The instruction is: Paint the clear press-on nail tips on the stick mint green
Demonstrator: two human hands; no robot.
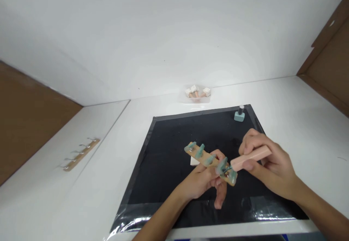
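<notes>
My left hand (205, 181) is wrapped round a wooden nail-tip stand (201, 158), which slants down to the right over the black mat. Several blue-green false nail tips (200, 150) sit along it on small metal posts. Between thumb and fingers of my right hand (269, 161) is a pink-handled tool (252, 157). Its narrow dark end meets or nearly meets a nail tip near the stand's right end; the contact is too small to tell. Part of a white piece (194, 161) shows behind my left hand.
The black mat (147, 175) has a clear plastic cover. On its far right stands a teal nail polish bottle (239, 116). A clear box (196, 100) with pink and white pieces is behind. Another wooden stand (81, 155) with bare metal posts lies at left.
</notes>
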